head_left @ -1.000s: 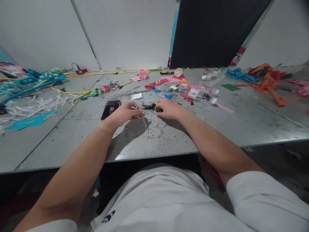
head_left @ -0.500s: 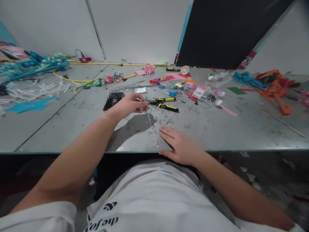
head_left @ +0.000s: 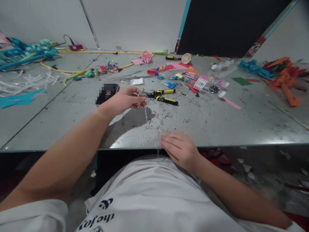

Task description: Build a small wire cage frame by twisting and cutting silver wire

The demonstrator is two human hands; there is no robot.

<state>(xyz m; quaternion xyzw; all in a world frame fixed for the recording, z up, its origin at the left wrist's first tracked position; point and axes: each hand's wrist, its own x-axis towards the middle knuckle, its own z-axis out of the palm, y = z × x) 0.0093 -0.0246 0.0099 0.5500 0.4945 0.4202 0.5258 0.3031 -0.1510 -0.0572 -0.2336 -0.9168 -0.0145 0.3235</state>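
A thin silvery ring-like wire piece (head_left: 146, 112) with a twisted strand hanging down is pinched in my left hand (head_left: 129, 100), above the grey tabletop. Just beyond those fingertips lie pliers (head_left: 163, 96) with yellow and black handles spread apart. My right hand (head_left: 180, 149) is at the table's front edge, fingers pressed together and bent, palm down; a faint clear strand hangs near its fingertips, and whether the fingers grip it is hard to see. Behind my left wrist lies a dark flat box (head_left: 111, 88), partly covered.
A small white packet (head_left: 137, 82) lies behind the pliers. Clear plastic bottles (head_left: 205, 85) and coloured scraps are to the right. Orange strips (head_left: 287, 83) lie far right. White strips (head_left: 29, 82), blue paper (head_left: 21, 98) and a yellow cord (head_left: 62, 70) are at left.
The view has shifted slightly. My right hand has drawn back toward the table edge and its fingers have come together. My left hand still pinches the wire piece.
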